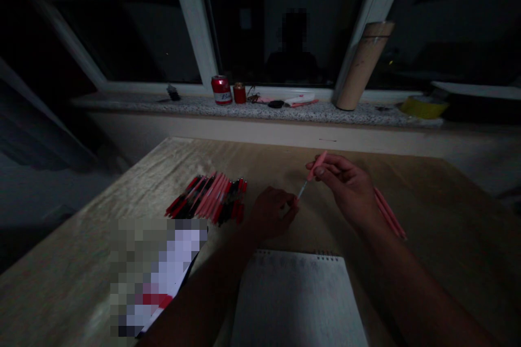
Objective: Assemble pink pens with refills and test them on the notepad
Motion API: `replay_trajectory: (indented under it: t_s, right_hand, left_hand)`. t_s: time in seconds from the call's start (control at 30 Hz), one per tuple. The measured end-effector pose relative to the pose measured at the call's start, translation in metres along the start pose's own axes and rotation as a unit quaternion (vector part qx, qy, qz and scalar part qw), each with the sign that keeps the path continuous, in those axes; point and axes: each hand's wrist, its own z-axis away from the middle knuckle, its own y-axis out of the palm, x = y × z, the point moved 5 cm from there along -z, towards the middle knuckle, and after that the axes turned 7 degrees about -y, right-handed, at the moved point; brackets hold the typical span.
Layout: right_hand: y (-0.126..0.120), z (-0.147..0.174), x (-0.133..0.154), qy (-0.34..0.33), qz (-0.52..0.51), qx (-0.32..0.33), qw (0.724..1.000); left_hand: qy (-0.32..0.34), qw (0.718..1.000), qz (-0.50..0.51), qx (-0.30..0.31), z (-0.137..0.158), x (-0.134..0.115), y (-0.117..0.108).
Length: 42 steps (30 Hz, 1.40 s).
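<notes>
My right hand (352,192) pinches the pink barrel of a pen (317,165) between thumb and fingers, over the middle of the table. A thin pale length of the pen, like a refill, shows below the barrel. At its lower end my left hand (272,214) closes its fingertips on a small pinkish-red piece, whose exact form is too dark to make out. Left of that hand lies a pile of pink, red and black pens (211,195). More pink pens (388,211) lie on the table beside my right wrist, which partly hides them.
A spiral notepad (299,298) lies in front of me, with a bright, blurred-out screen (179,265) to its left. On the stone windowsill (195,104) stand a red can (221,90), a red jar (239,93), a tall tan cylinder (363,68) and a yellow tape roll (424,107).
</notes>
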Motion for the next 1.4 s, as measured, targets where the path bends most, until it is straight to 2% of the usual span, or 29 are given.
replay_trajectory:
  t_s: [0.4, 0.87, 1.1, 1.4]
  right_hand:
    - [0.008, 0.003, -0.002, 0.027, -0.011, 0.019, 0.999]
    - [0.02, 0.009, -0.02, 0.061, 0.025, 0.167, 0.984]
    - [0.02, 0.008, -0.019, 0.036, 0.067, 0.182, 0.98]
    - [0.018, 0.008, -0.021, -0.036, 0.166, 0.166, 0.971]
  left_hand:
    - [-0.011, 1.0, -0.012, 0.011, -0.001, 0.001, 0.001]
    - [-0.005, 1.0, 0.006, -0.014, -0.001, -0.003, -0.007]
    - [-0.011, 1.0, -0.005, -0.003, -0.001, 0.0, -0.003]
    - [0.004, 1.0, -0.013, 0.011, 0.001, -0.001, 0.002]
